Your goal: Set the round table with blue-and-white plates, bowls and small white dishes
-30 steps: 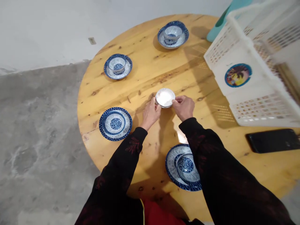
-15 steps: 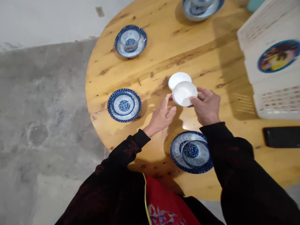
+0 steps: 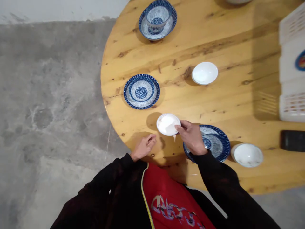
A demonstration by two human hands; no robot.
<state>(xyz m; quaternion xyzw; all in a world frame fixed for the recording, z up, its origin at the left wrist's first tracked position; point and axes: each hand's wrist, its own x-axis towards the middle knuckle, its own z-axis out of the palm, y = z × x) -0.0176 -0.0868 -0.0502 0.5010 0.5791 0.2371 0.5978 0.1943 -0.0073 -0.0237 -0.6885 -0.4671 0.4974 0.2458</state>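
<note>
My right hand (image 3: pixel 192 136) grips the rim of a small white bowl (image 3: pixel 168 124), held above the wooden table (image 3: pixel 238 108) near its front left edge. Just left of and below that bowl is my left hand (image 3: pixel 145 146), its fingers curled in and nothing in them. Partly hidden under my right wrist lies a blue-patterned plate (image 3: pixel 226 143) with a smaller dish on it. Beyond my hands sits another blue-patterned plate (image 3: pixel 154 102), which also carries a smaller patterned dish (image 3: pixel 141 92).
Farther back stands a blue-patterned dish (image 3: pixel 142 29) with a bowl (image 3: pixel 157 19) in it. White bowls rest at the table's middle (image 3: pixel 205 73) and front right (image 3: pixel 247 155). To the right are a white plastic basket (image 3: pixel 289 73) and a black phone-like object (image 3: pixel 292 140).
My right hand has brought the white bowl left and toward me, away from the white bowl at the middle. My left hand has drawn back and curled. The view has shifted.
</note>
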